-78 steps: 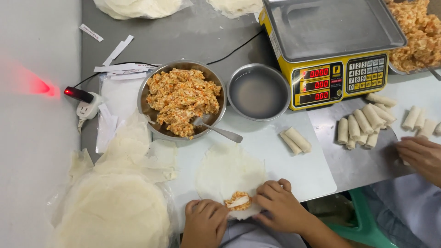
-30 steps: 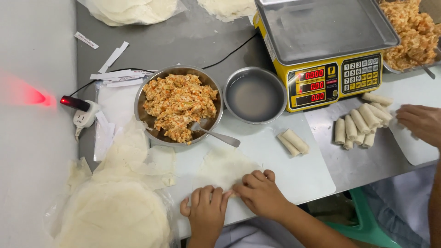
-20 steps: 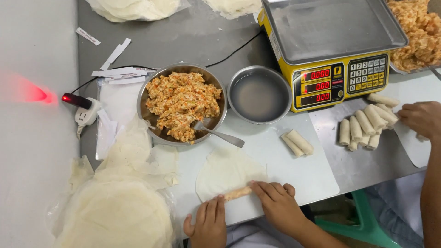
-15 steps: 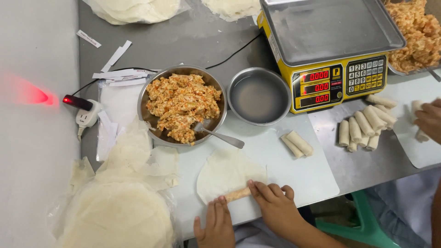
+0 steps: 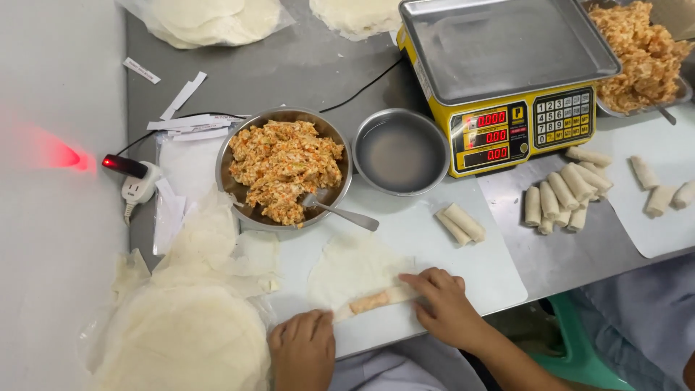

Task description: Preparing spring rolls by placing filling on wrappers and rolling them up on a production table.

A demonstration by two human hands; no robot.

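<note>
A yellow scale's dark rectangular screen point(image 5: 489, 135) glows red, right of white paper labels point(image 5: 194, 124).

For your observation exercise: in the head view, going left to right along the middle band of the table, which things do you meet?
Plug with red light → bowl of filling → empty round metal dish → two finished rolls → pile of finished rolls → three rolls on the far-right board.

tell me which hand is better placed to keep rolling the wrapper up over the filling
Right, probably. The right hand has fingertips on the rolled edge of the wrapper beside the filling. The left hand lies at the roll's near end, mostly off it.
</note>
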